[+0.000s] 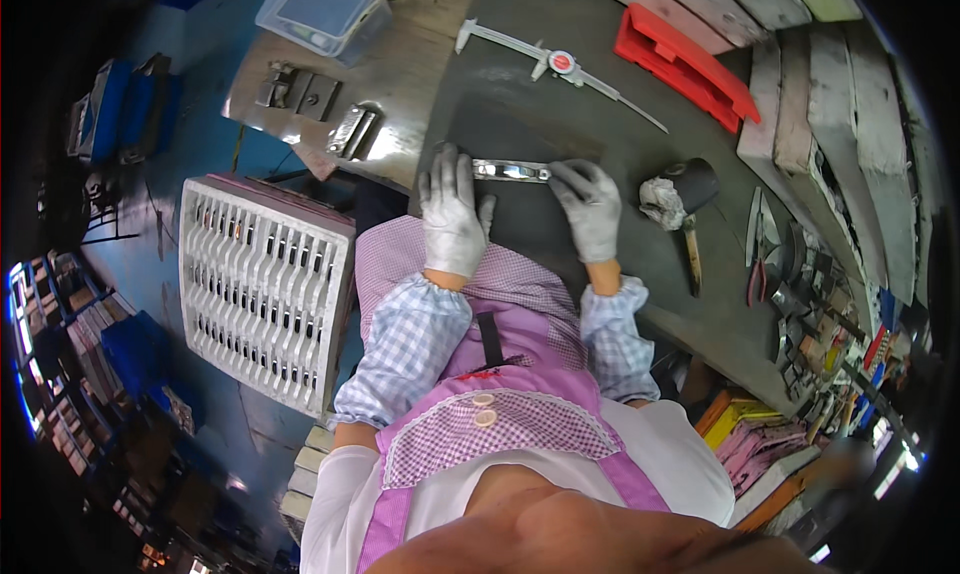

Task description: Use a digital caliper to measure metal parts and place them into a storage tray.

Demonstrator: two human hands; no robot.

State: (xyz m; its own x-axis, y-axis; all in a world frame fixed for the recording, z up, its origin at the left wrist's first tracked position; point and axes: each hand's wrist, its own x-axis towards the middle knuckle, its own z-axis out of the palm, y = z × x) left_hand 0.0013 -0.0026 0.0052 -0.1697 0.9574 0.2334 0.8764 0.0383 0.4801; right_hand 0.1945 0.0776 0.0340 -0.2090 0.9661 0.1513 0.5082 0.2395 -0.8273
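Note:
A shiny, narrow metal strip with raised edges and a small opening near its right end lies on the dark work surface in front of me. My left hand, in a pale work glove, rests flat beside its left end, fingers stretched forward and thumb apart. At the strip's other end, my gloved right hand has its fingers bent and closed on the tip, which they partly hide. Beyond the strip lies a dial caliper. To the right of my right hand stands a dark cylinder with a crumpled white cloth against it.
A red plastic case lies at the far right, by stacked grey blocks. A brush-like wooden handle and pliers lie to the right. Left are a clear plastic box, metal fixtures and a white slotted tray of similar strips.

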